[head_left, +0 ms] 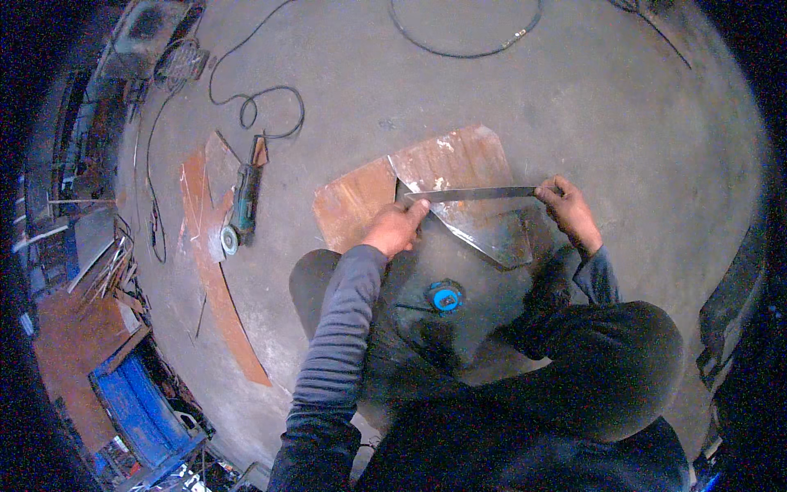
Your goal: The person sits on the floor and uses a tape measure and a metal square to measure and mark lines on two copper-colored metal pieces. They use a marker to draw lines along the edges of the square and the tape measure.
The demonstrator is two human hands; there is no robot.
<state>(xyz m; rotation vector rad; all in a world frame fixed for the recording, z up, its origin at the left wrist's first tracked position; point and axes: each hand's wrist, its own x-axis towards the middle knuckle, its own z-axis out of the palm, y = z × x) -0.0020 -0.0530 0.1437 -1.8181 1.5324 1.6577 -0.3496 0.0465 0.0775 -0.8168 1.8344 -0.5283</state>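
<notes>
Item: steel rule (pixel 471 194), long and flat, laid across a rusty plate (pixel 459 168) on the concrete floor (pixel 574 98). Left hand (pixel 395 228) presses its near end, grip closed down on it with fingers folded and thumb along the edge; right hand (pixel 570 209) pinches the far end, grip narrow and holding the rule. A second, browner plate (pixel 352 205) lies touching the first on its left; a grey cut-off (pixel 500 238) sits just below the rule. Blue tape measure (pixel 445 297) rests on the floor near the knees. Angle grinder (pixel 243 201) lies well apart to the left on a long curved strip (pixel 217 287), its cable (pixel 262 107) looping away. Risks, as judged: the rule could slide if either hand eases, skewing any line taken along it; the plate edges look raw and could cut a bare finger drawn along them; the loose cable is a trip hazard near the crouch. Packages, labels, signs: none legible; a blue crate-like shape (pixel 135 410) sits at lower left among clutter, too blurred to tell.
</notes>
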